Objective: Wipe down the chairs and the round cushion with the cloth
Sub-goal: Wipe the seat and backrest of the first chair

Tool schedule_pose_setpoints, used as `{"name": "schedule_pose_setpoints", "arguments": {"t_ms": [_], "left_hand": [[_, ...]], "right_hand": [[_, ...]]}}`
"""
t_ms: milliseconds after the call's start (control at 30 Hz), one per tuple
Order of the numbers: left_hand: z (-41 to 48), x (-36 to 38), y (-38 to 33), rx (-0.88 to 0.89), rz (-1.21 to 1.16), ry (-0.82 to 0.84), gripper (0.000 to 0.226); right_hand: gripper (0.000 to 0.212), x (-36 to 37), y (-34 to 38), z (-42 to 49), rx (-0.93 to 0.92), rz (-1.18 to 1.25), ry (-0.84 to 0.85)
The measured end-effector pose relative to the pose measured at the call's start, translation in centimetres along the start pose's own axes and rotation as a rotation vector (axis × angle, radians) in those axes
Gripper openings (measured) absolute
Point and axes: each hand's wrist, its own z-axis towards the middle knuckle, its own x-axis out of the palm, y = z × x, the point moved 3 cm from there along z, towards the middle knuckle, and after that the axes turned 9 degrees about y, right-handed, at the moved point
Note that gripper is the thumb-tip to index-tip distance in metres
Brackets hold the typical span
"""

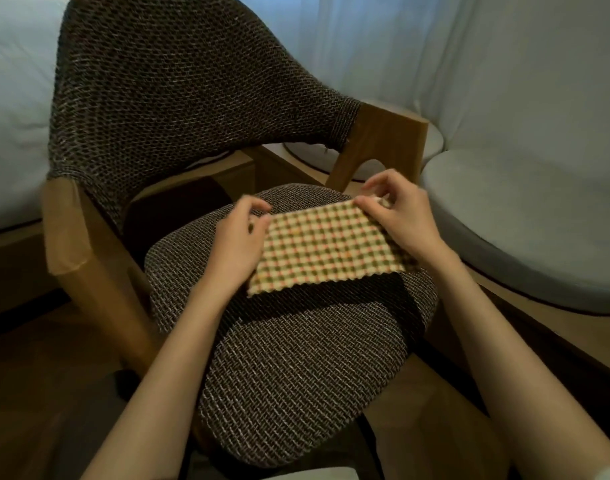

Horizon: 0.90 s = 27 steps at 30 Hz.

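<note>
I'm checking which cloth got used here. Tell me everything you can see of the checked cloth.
The cloth is a rectangle checked in cream, olive and orange-pink, with a bumpy weave and a scalloped near edge. It is spread out over the chair seat, its near edge throwing a shadow. The left hand pinches its far left corner, the right hand its far right corner.

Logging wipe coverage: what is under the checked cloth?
The chair's brown woven seat, shadowed along the near edge of the checked cloth. The left hand and right hand pinch its far corners. The patch directly beneath is hidden.
</note>
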Motion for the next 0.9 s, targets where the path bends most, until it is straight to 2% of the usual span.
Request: {"name": "schedule_pose_setpoints", "arguments": {"t_ms": [133,233,300,333,433,533,567,600,667,733,800,833,900], "left_hand": [[-0.9,2.9,3.3,-0.179,0.3,0.201,0.041],[-1.3,3.7,4.3,-0.172,0.371,0.214,0.046],[-1.4,4.0,4.5,-0.156,0.4,0.222,0.046],[-1.5,4.1,4.7,-0.153,0.41,0.217,0.047],[-2.0,4.2,5.0,-0.131,0.397,0.191,0.047],[-2.4,4.1,5.3,-0.081,0.395,0.148,0.042],[-2.6,3.9,5.5,-0.087,0.424,0.122,0.042],[-2.8,3.6,5.8,-0.107,0.465,0.092,0.042],[-3.2,3.0,6.3,-0.164,0.56,0.051,0.045],[-3.5,2.8,6.6,-0.197,0.64,0.065,0.05],[-3.5,2.9,6.6,-0.204,0.667,0.103,0.055],[-3.5,3.0,6.6,-0.207,0.671,0.12,0.056],[-3.2,3.2,6.6,-0.212,0.677,0.145,0.058]], "right_hand": [[0.056,3.5,-4.0,-0.5,0.328,-0.131,0.309],[0.077,4.2,-6.3,-1.8,0.566,-0.35,0.33],[0.077,4.4,-6.8,-2.6,0.684,-0.396,0.344],[0.069,4.6,-6.6,-2.9,0.703,-0.405,0.364],[0.036,5.0,-5.1,-2.8,0.592,-0.313,0.299],[0.028,5.3,-1.2,-2.0,0.32,-0.144,0.059],[0.024,5.7,0.3,-1.8,0.237,-0.104,0.029],[0.022,6.3,1.6,-1.6,0.18,-0.069,0.054],[0.03,8.3,3.4,-1.9,0.111,-0.044,0.234],[0.05,10.9,4.1,-2.9,0.048,-0.266,0.484],[0.067,12.9,3.6,-4.3,0.016,-0.484,0.651],[0.068,13.2,3.2,-4.8,0.024,-0.525,0.671],[0.059,13.1,2.5,-5.1,-0.043,-0.566,0.601]]}}
